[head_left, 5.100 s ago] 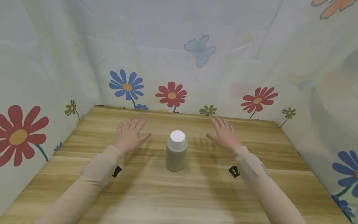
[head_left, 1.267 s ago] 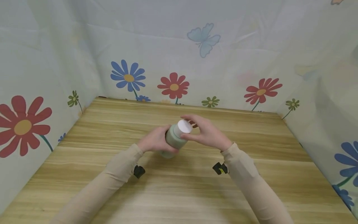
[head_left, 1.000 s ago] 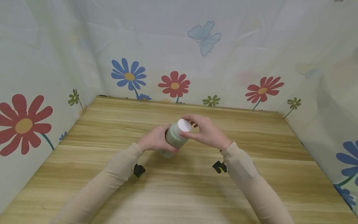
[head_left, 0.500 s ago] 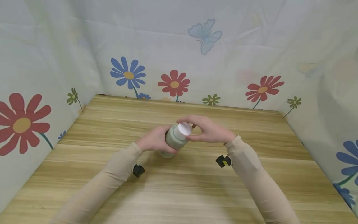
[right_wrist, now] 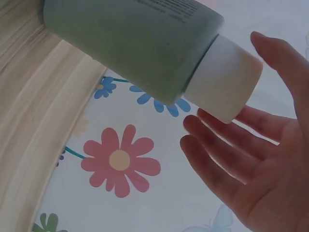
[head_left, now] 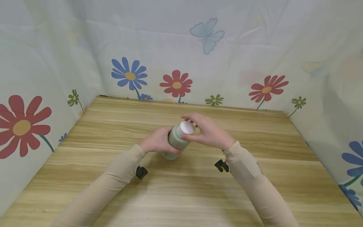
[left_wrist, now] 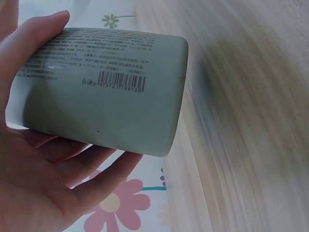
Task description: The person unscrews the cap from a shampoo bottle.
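Note:
A pale green bottle (head_left: pixel 178 141) with a white cap (head_left: pixel 187 127) leans to the right over the wooden table, its base close to the tabletop. My left hand (head_left: pixel 157 141) grips the bottle's body, thumb on the near side and fingers behind. Printed text and a barcode show on the bottle (left_wrist: pixel 111 92) in the left wrist view. My right hand (head_left: pixel 210 130) is around the cap with spread, loosely bent fingers. In the right wrist view the thumb (right_wrist: pixel 273 50) stands apart from the cap (right_wrist: pixel 224 79), while fingertips lie at or just behind its lower edge; contact is unclear.
The wooden table (head_left: pixel 181 195) stretches out on all sides of the bottle. White cloth (head_left: pixel 158 41) printed with flowers and a butterfly hangs along the back and both sides. Small black devices sit under both wrists, one at the left sleeve (head_left: pixel 141 172).
Both hands, earlier spread apart over the table, came to the bottle, which is now tilted. Over the last second the right hand turned at the cap and swung back; the left held still.

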{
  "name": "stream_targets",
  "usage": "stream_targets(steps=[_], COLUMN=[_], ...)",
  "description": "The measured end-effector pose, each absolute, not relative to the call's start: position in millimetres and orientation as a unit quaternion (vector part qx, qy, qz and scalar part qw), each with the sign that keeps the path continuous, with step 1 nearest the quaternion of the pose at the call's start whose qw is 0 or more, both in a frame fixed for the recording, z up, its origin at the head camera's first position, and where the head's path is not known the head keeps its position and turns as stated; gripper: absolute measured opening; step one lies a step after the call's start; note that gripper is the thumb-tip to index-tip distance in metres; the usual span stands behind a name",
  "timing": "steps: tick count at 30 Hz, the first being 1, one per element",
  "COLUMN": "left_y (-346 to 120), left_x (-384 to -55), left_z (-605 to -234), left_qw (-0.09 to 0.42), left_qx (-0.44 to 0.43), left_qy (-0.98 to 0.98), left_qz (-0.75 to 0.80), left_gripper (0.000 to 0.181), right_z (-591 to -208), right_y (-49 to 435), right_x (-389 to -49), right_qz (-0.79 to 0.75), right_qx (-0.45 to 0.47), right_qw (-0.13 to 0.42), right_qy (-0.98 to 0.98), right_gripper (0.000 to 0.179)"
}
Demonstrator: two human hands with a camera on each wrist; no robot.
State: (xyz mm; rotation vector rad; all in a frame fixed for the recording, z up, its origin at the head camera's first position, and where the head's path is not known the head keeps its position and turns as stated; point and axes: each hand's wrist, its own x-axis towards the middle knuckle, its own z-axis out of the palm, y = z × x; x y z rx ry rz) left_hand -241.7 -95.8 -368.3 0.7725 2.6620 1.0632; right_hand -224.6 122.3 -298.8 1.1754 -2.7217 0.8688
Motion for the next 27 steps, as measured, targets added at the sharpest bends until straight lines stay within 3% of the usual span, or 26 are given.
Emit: stream_targets(steps=[6,22,27], left_y=[-96.7,-97.3,-97.7], left_x=[-241.7,-241.7,-243.2], left_z=[-367.9,-370.1,-371.3], left_qw=[0.083,0.093,0.088], left_qx=[0.260,0.268,0.270], left_qy=[0.895,0.894,0.897], left_qz=[0.353,0.348,0.339], left_gripper=[0.072,0.072,0.069], right_z=[-296.2,-292.4,-294.1], right_y=[118.4,122.4,122.4], right_x=[-223.0,-226.2,-227.6], right_qz=[0.257,0.232,0.238], right_qx=[0.371,0.435,0.427], right_qw=[0.045,0.004,-0.015], right_qy=[-0.891,-0.870,-0.872], right_gripper=[0.040,0.044,0.053])
